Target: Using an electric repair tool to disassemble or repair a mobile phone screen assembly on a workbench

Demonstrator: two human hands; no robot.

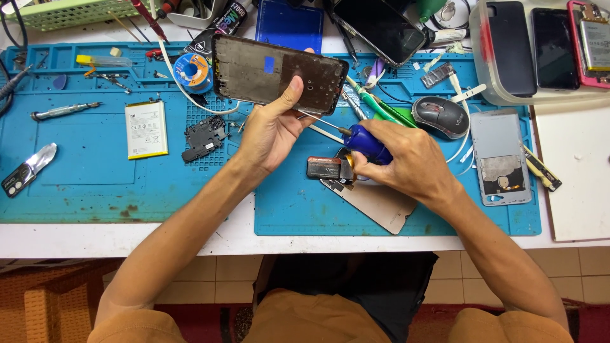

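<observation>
My left hand holds an opened phone frame tilted above the blue work mat, thumb pressed on its inner side near the right end. My right hand grips a blue-handled screwdriver; its thin shaft points up-left, and the tip reaches the lower edge of the frame beside my left thumb. Just under my right hand lie a small black component and a tan flat panel.
On the mat lie a white battery, a black circuit cover, a solder spool, a metal pick, a computer mouse and a grey back cover. A clear tray with phones stands back right.
</observation>
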